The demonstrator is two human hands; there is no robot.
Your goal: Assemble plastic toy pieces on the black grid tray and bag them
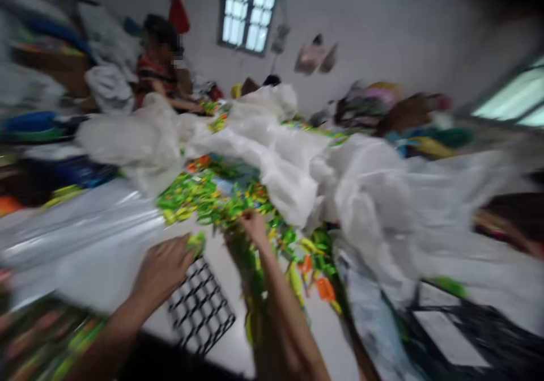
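Observation:
My left hand is closed on a small green and yellow plastic piece, above the upper left edge of a black grid tray. The tray lies tilted on the white table, and its visible cells look bare. Farther forward, my right hand reaches into a pile of small green and yellow pieces, its fingers drawn together. What they hold, if anything, is blurred. Loose orange pieces lie to the right of my right forearm.
Crumpled white plastic sheets cover the middle and right. Clear film lies at left, beside a bag of coloured pieces at lower left. A black package with a white label sits at lower right. Another person works at the far left.

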